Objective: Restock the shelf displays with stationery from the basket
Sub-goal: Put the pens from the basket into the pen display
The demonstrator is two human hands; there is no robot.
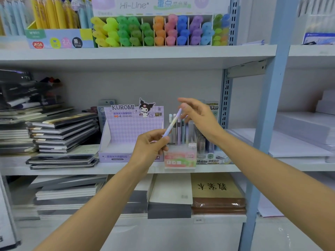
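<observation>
On the white metal middle shelf (116,170), a lilac cardboard Kuromi display box (126,134) stands between a stack of dark flat notebooks (61,133) on its left and a clear plastic pen holder (181,156) just beside its right. In front of that holder, the left hand (150,144) holds the lower end of a slim pastel pen (172,124), and the right hand (197,115) pinches its upper end. A white tray of bright plastic highlighters (154,31) sits on the shelf above.

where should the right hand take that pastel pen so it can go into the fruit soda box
Pinch the pastel pen on its bare upper barrel, coming from the right and slightly above. The left hand grips the lower end, and the pen slants up toward the right hand, so only that upper stretch is free.
</observation>
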